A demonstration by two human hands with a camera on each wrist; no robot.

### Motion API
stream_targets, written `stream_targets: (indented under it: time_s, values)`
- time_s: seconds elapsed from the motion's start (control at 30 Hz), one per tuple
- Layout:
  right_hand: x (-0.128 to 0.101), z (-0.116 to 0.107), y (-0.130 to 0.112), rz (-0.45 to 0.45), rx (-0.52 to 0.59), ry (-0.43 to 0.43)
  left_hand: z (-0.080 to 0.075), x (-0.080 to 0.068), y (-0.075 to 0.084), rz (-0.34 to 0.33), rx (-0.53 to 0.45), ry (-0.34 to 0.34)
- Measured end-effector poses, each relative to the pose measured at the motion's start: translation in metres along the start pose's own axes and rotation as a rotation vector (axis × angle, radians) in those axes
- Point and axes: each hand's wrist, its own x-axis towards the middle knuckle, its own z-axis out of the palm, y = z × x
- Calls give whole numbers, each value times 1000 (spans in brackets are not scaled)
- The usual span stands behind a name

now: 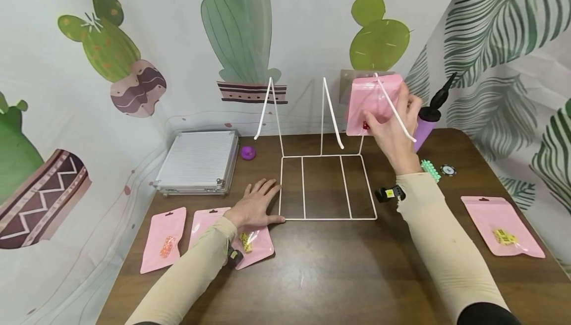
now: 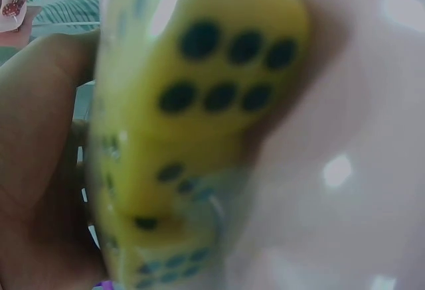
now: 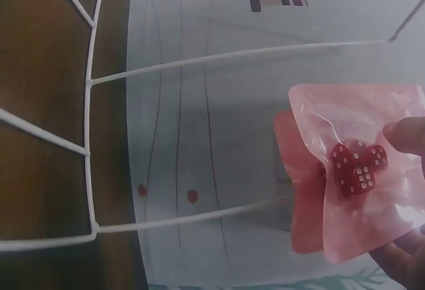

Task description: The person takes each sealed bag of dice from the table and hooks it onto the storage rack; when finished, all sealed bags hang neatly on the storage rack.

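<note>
Right hand (image 1: pixel 393 135) pinching pink red-dice pouch (image 1: pixel 366 99) at right hook (image 1: pixel 392 103) of white wire rack (image 1: pixel 327 219) — threaded or not, can't tell; second pouch (image 3: pixel 304 220) right behind. Left hand (image 1: pixel 255 207) splayed at rack's front-left corner — yellow-dice pouch (image 1: pixel 262 246) by that wrist.

Pink pouch (image 1: pixel 370 101), clear front, red white-dotted dice (image 3: pixel 362 178) inside, roughly upright near rack's right prong, pinched by right hand (image 1: pixel 394 131); second pink pouch (image 3: pixel 307 210) close behind it. White wire rack (image 1: pixel 303 186): rectangular base with crossbars flat on tabletop (image 1: pixel 312 275), three rear uprights, prongs reaching forward, left hand (image 1: pixel 255 205) at base's left side
</note>
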Motion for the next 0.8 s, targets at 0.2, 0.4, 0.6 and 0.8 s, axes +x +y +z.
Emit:
stream_targets:
  time_s: [0.2,0.4,0.6,0.8]
  values:
    - [3,3,1,43,5,-22,0,0,1,7,0,11]
    - [2,4,2,6,-1,1,0,0,0,4,-7,1]
    - [0,1,4,-60,24,50,-2,1,1,1,-3,-2]
    - [-9,-14,10,-175,47,69,-2,2,1,2,-7,-11]
